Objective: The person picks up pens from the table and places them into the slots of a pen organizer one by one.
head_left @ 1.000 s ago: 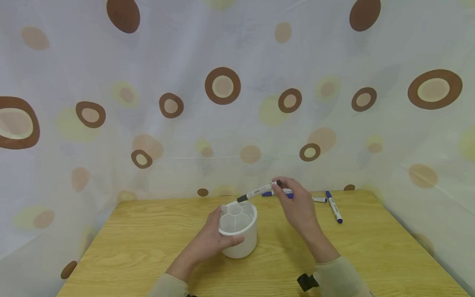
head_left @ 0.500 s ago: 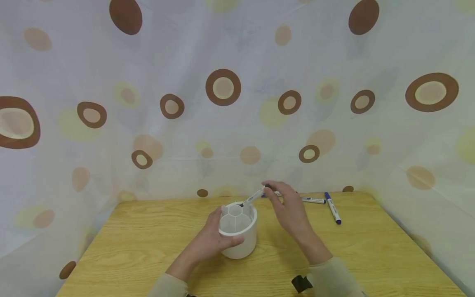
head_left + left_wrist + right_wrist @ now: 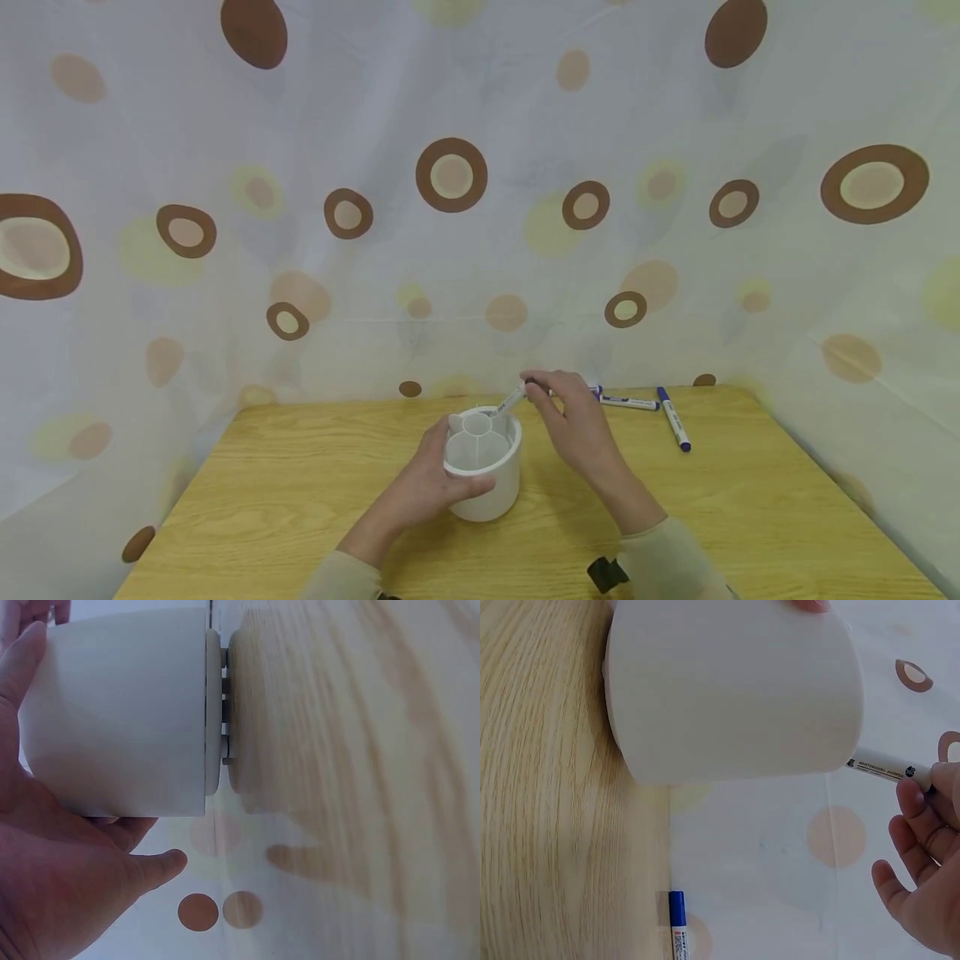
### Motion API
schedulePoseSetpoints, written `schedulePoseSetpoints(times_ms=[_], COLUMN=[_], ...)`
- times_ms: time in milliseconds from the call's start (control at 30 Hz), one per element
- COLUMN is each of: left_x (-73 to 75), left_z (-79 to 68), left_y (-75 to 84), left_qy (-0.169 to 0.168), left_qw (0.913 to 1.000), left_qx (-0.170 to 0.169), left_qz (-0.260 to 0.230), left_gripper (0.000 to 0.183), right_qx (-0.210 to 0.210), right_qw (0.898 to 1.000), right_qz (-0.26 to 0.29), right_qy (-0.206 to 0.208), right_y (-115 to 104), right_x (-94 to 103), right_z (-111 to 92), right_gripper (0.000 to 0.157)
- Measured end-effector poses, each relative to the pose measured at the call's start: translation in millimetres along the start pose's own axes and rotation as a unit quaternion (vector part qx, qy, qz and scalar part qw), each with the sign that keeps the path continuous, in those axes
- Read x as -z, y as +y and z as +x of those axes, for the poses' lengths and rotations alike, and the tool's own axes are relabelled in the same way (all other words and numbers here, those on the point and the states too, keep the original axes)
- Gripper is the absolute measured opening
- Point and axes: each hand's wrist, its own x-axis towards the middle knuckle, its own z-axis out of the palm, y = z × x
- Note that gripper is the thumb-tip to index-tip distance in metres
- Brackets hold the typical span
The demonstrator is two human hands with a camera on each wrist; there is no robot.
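A round white pen organizer [image 3: 491, 500] with several inner compartments stands on the wooden table, slightly raised on a base seen in the left wrist view. My left hand [image 3: 416, 487] holds it from the left, thumb across the front and fingers on the far side near the rim. Between thumb and fingertips, my right hand [image 3: 577, 425] pinches the black-capped end of a white whiteboard marker [image 3: 510, 402]. The marker slants down over the right rear of the rim, its lower end inside a compartment and hidden by the wall in the right wrist view [image 3: 881, 763].
Behind and right of my right hand, white markers with blue caps lie on the table: one partly hidden by the hand, another marker [image 3: 630, 403] lying sideways, and a slanted marker [image 3: 674, 419]. A patterned curtain [image 3: 450, 275] borders the table [image 3: 300, 483] at the back and sides.
My right hand has moved left and tipped the marker steeper, and its lower end has gone from above the rim down into the organizer. The left hand keeps its hold.
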Motion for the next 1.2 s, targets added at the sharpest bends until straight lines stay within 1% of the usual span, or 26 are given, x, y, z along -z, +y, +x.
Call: schedulePoseSetpoints(times_ms=[200, 300, 400, 500, 667, 833, 1000, 1200], left_x=[-0.1, -0.4, -1.0, -1.8, 0.1, 2.4, 2.7, 1.6], left_z=[0.3, 1.2, 0.2, 0.2, 1.6, 0.1, -0.2, -0.2], left_y=[-0.9, -1.4, 0.6, 1.2, -1.6, -1.2, 0.5, 2.0], left_qy=[-0.003, 0.000, 0.000, -0.001, 0.001, 0.001, 0.001, -0.002], left_qw=[0.9999, 0.9999, 0.9999, 0.9999, 0.9999, 1.0000, 1.0000, 0.9999], left_qx=[0.010, 0.008, 0.006, 0.006, 0.012, 0.007, 0.003, 0.012], left_qz=[-0.005, -0.008, -0.014, -0.016, -0.005, 0.001, 0.004, -0.001], left_gripper=[0.102, 0.102, 0.101, 0.101, 0.104, 0.103, 0.102, 0.103], right_qx=[0.005, 0.002, -0.007, -0.015, -0.021, -0.045, -0.065, -0.089], right_qw=[1.000, 1.000, 1.000, 0.999, 0.998, 0.993, 0.987, 0.976], right_qz=[-0.015, -0.011, -0.014, -0.024, -0.061, -0.100, -0.141, -0.182], right_qy=[-0.009, -0.009, -0.010, -0.018, -0.019, -0.038, -0.052, -0.079], right_y=[2.2, 6.5, 16.8, 29.6, 47.9, 62.1, 85.3, 108.9], right_x=[-2.3, -2.1, 0.4, 7.2, 17.9, 21.8, 25.7, 34.9], right_z=[0.3, 1.0, 0.6, 2.6, 12.4, 18.0, 27.4, 36.2], right_gripper=[0.041, 0.043, 0.044, 0.046, 0.048, 0.050, 0.050, 0.052])
